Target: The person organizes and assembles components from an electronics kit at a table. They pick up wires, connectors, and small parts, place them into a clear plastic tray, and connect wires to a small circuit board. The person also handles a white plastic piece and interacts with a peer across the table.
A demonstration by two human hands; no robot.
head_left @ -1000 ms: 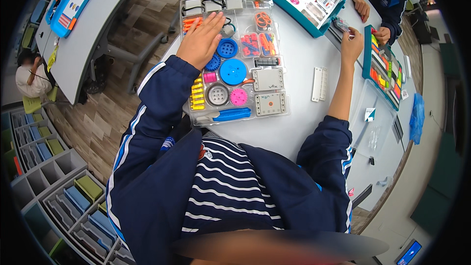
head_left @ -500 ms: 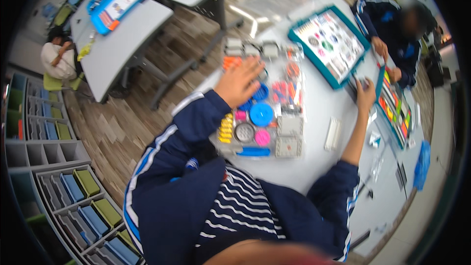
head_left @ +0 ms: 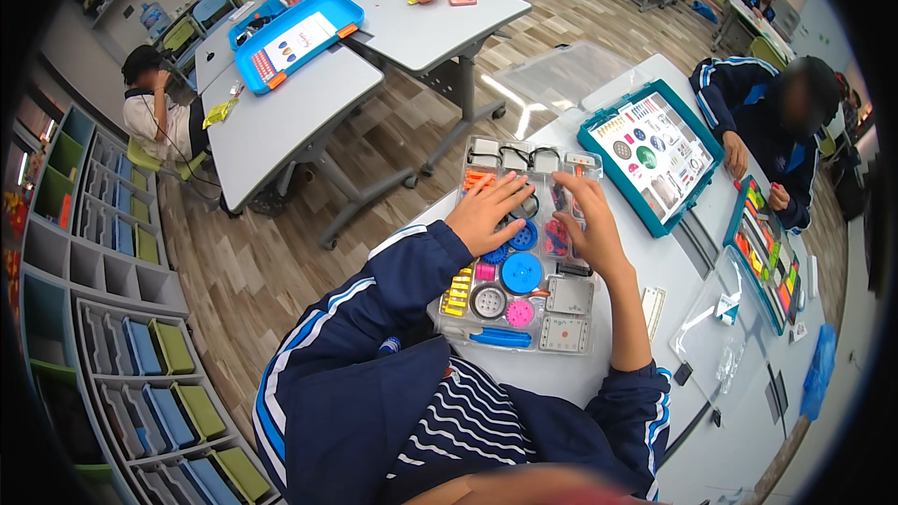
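In front of me lies a clear compartment tray [head_left: 452,325] of building parts. My left hand [head_left: 490,213] rests over its upper left part with fingers spread, near the orange pieces [head_left: 479,178]. Over the upper right compartments is my right hand [head_left: 591,223], thumb and fingers curved apart, with small dark and red-pink parts [head_left: 557,236] beneath and between them. I see no piece held in it. Lower in the tray are a large blue wheel [head_left: 522,273], a grey wheel [head_left: 487,300], a pink round part [head_left: 520,312], yellow pieces [head_left: 456,292] and light grey blocks [head_left: 564,334].
An open teal case [head_left: 582,138] with a picture sheet in its lid stands beyond the tray. At right, a person [head_left: 748,131] reaches to a teal tray of coloured parts [head_left: 765,257]. A white strip [head_left: 653,309] lies beside my right forearm. Cubby shelves [head_left: 70,266] stand at left.
My right hand has moved left from beside the teal case to over the compartment tray. My left hand stays on the tray. The whole view has shifted.
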